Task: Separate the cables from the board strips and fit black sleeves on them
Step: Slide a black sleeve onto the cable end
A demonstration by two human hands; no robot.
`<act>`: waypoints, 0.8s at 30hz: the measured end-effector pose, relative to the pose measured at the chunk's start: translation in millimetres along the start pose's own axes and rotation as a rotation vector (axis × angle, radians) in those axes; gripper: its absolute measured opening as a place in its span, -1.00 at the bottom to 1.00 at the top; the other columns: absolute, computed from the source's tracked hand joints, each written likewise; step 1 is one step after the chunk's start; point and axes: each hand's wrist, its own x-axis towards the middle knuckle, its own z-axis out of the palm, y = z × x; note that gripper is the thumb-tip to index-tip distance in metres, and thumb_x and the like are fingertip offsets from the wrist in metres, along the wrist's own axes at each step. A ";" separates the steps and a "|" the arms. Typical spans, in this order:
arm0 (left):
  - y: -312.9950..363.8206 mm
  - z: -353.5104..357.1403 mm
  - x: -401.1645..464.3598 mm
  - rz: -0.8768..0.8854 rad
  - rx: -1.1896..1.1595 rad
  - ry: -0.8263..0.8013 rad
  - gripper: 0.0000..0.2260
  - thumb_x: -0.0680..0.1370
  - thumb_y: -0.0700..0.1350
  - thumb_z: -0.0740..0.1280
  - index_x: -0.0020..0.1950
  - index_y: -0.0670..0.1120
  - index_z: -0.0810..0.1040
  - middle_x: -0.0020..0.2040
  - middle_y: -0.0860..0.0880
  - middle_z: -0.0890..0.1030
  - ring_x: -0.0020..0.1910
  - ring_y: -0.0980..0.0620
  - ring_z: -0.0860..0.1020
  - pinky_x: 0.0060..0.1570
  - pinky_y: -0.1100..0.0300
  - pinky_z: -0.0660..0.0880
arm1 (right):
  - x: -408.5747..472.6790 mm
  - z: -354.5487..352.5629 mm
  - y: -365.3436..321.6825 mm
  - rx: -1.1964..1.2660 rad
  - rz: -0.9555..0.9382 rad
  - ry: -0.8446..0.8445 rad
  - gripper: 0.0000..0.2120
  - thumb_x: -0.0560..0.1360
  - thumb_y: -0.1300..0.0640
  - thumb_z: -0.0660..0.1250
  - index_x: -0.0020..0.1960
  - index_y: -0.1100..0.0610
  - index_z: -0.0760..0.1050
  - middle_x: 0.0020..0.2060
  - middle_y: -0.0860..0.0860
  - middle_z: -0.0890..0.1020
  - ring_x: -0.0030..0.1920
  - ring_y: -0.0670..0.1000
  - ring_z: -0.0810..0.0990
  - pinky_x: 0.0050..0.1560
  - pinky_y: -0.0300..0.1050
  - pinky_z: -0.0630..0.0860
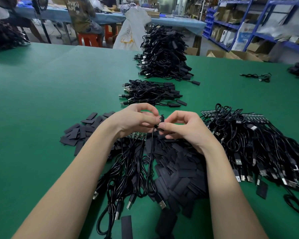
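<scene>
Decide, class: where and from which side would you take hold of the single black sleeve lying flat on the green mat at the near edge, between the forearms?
Pinch the black sleeve across its two long edges near its far end, coming from above. It lies flat and apart from the sleeve pile, so both edges are free.

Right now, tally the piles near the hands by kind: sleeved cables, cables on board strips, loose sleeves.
Sleeved cable stacks: 2
Cable bunches on board strips: 2
Loose sleeve pile: 1
Total: 5
Heaps at the table edges not counted.
</scene>
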 end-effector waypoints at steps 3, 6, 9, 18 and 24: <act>-0.3 1.3 0.5 0.005 0.022 -0.007 -0.82 0.51 -0.35 0.45 -0.01 -0.12 0.56 -0.19 -0.03 0.62 -0.22 0.00 0.48 -0.16 0.17 0.60 | -0.3 2.3 0.0 -0.018 0.007 -0.007 -0.83 0.34 0.21 0.62 -0.23 0.09 0.63 -0.20 0.12 0.73 -0.18 0.12 0.75 -0.28 -0.21 0.62; -0.8 2.0 0.7 -0.003 -0.023 -0.020 -0.83 0.51 -0.37 0.44 0.00 -0.14 0.55 -0.18 -0.07 0.64 -0.22 -0.03 0.60 -0.13 0.15 0.64 | -1.5 -0.2 -0.2 -0.024 0.013 0.023 -0.77 0.35 0.21 0.63 -0.10 0.13 0.60 -0.18 0.10 0.73 -0.21 0.12 0.75 -0.31 -0.21 0.61; -1.7 0.9 0.5 -0.003 -0.065 -0.042 -0.80 0.50 -0.40 0.43 0.05 -0.19 0.56 -0.13 -0.12 0.68 -0.15 -0.05 0.67 -0.07 0.14 0.65 | -3.3 -5.6 -1.6 -0.001 -0.021 0.077 -0.81 0.37 0.12 0.62 -0.03 0.08 0.71 -0.13 0.07 0.75 -0.17 0.06 0.75 -0.25 -0.23 0.61; 0.5 7.7 -1.6 0.049 -0.005 -0.120 -0.67 0.38 -0.27 0.52 0.13 -0.14 0.66 -0.04 -0.04 0.73 -0.05 0.10 0.69 -0.07 0.31 0.57 | -0.2 -10.3 1.1 0.409 -0.024 0.271 -0.83 0.25 0.08 0.59 -0.18 0.09 0.77 -0.16 0.03 0.75 -0.15 -0.07 0.73 -0.18 -0.32 0.60; 0.6 10.2 -1.8 0.061 -0.002 -0.109 -0.69 0.42 -0.33 0.50 0.13 -0.11 0.68 -0.06 -0.04 0.71 -0.06 0.10 0.68 -0.06 0.34 0.56 | 0.3 -9.7 0.2 0.517 -0.016 0.332 -0.96 0.24 0.17 0.58 -0.34 0.06 0.74 -0.22 0.03 0.75 -0.23 -0.09 0.72 -0.19 -0.31 0.62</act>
